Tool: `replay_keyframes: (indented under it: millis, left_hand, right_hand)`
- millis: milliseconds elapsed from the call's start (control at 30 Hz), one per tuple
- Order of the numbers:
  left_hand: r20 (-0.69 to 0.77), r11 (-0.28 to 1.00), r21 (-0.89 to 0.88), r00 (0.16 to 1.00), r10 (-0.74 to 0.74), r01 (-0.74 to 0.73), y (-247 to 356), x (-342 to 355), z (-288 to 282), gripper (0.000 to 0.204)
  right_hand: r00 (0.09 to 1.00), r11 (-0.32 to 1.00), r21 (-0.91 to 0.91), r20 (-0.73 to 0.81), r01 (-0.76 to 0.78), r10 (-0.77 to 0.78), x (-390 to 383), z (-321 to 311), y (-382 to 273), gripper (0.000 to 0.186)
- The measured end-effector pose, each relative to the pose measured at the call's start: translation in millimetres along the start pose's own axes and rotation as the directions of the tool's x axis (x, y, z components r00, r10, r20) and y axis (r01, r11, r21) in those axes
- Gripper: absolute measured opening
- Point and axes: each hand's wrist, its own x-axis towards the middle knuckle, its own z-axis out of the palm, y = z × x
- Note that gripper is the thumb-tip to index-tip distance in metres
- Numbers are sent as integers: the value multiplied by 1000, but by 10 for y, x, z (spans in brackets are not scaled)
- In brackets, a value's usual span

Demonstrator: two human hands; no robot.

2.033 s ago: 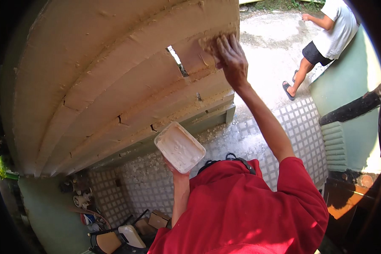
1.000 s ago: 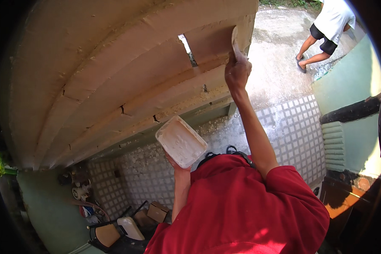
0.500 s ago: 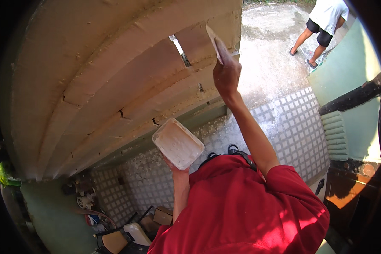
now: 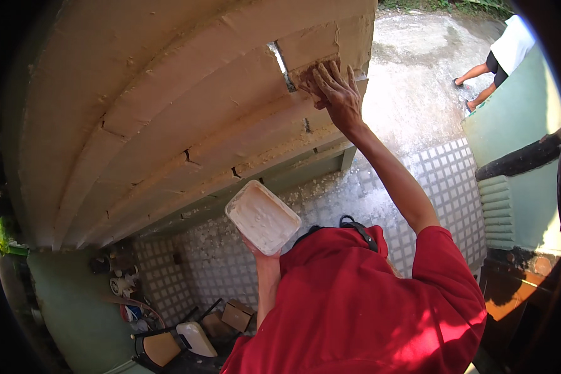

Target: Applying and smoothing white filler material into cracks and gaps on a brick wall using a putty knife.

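My right hand [image 4: 336, 93] presses a flat putty scraper [image 4: 315, 70] against the tan panelled surface [image 4: 218, 81]. Its fingers stretch over the scraper's back and largely hide it. Close beside the hand, a narrow bright gap [image 4: 279, 59] shows between panels. Lower down, my left hand [image 4: 255, 246] supports a white rectangular tub [image 4: 263, 218] from below, the palm mostly hidden beneath it. Pale, pasty filler [image 4: 262, 215] coats the inside of the tub, which is tilted with its opening facing up.
Dark cracks [image 4: 187, 156] mark the panel seams. Patterned tiles [image 4: 439, 181] cover the floor. Chairs [image 4: 159, 346] and a cardboard box [image 4: 237, 316] stand at the lower left. Another person in a white shirt [image 4: 511, 47] is outside at the upper right, partly behind a green wall [image 4: 505, 112].
My right hand has brought the scraper from an edge-on tilt to flat against the panel, slightly lower. The tub stays in my left hand. The other person appears farther right.
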Motion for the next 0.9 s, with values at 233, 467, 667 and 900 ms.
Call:
replay_keyframes:
  millis: [233,467,667,900]
  left_hand:
    - [38,995,84,998,42,-45,53,81,-29,55]
    - [35,999,17,999,30,-31,-39,97,108,56]
    - [78,1000,10,997,10,-10,-11,0,57,57]
    - [130,999,42,991,29,-34,-19,50,-45,59]
  right_hand:
    - [967,1000,8,-253,5,-3,290,-424,-112,56]
    - [985,1000,8,-171,0,1,24,30,54,53]
    - [969,999,2,-243,48,-46,332,-506,-211,58]
    - [943,990,-25,-302,138,-140,743,-298,-70,53]
